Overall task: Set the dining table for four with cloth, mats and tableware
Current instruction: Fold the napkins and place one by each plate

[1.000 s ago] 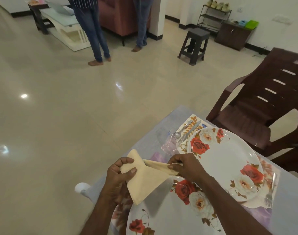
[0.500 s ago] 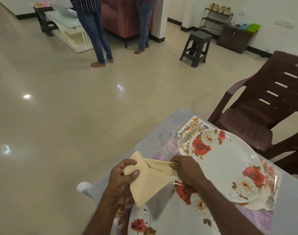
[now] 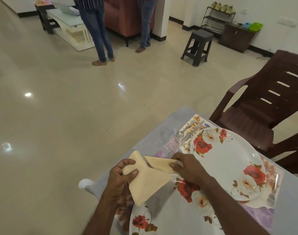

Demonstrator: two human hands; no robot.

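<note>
Above the near plate (image 3: 170, 217), both hands, left hand (image 3: 119, 180) and right hand (image 3: 187, 167), pinch the folded napkin (image 3: 148, 182) between them

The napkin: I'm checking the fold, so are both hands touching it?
Touching. The head view shows the left hand gripping the napkin at its left corner, while the right hand pinches its folded flap.
</note>
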